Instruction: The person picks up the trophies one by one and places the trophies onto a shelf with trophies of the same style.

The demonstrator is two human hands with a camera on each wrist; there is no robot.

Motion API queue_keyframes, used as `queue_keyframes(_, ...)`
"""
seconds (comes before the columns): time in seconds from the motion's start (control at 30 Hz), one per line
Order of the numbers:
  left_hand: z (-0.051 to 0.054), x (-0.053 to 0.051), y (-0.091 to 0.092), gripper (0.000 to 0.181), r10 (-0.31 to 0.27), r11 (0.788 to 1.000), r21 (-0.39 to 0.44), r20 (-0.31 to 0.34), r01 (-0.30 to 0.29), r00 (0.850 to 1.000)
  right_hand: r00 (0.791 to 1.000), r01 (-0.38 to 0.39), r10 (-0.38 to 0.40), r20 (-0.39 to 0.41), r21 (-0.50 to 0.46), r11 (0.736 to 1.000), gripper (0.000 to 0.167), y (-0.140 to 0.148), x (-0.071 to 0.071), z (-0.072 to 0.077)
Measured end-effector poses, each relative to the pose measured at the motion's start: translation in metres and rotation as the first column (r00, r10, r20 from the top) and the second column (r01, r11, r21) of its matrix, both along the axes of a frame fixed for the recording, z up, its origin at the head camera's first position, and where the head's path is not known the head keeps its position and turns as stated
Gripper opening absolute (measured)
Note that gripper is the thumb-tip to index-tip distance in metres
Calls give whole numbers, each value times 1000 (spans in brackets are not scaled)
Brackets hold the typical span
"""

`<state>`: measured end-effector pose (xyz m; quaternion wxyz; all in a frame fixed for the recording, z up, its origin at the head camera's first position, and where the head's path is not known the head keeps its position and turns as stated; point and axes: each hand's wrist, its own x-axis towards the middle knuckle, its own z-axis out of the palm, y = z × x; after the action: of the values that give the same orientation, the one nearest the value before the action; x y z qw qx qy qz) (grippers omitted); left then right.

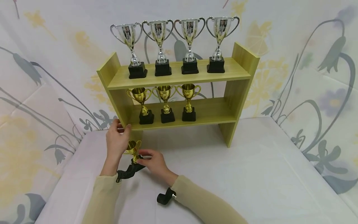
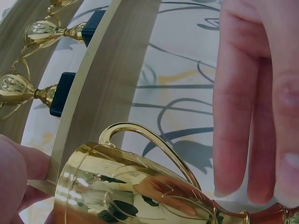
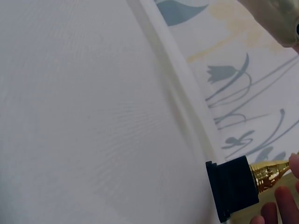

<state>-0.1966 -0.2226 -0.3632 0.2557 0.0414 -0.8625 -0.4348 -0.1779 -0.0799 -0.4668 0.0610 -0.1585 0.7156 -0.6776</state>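
A gold trophy cup (image 1: 131,147) hangs tilted below the left end of the wooden shelf (image 1: 179,80). My right hand (image 1: 155,163) grips it at the stem, just above the black base (image 3: 233,187). In the left wrist view, the cup's shiny bowl (image 2: 126,186) fills the lower part, with right-hand fingers (image 2: 233,121) by its stem. My left hand (image 1: 117,140) holds the lower front of the shelf's left side panel, thumb and fingers on either side of it; part of this hand is hidden by the panel.
Three gold trophies (image 1: 166,104) line the shelf's lower board, toward its left and middle. Several silver trophies (image 1: 189,43) stand along the upper board. Behind the shelf hangs a flower-printed cloth (image 1: 279,77). A white cloth (image 1: 251,174) covers the table.
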Motion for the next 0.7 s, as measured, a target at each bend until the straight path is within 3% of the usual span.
queue_keyframes(0.3, 5, -1, -2, 33, 5, 1000, -14, -20, -5, 1000, 1000, 21, -22, -7, -12, 1000, 28, -10, -3, 1)
queue_keyframes(0.5, 2, -2, -1, 32, -1, 1000, -21, -34, 0, 999, 997, 50, -49, 57, -17, 999, 25, -14, -4, 0)
queue_keyframes(0.7, 0, 0, 1, 31, -3, 1000, -15, -37, 3, 999, 999, 49, -49, 5, -5, 999, 24, -16, -8, -5)
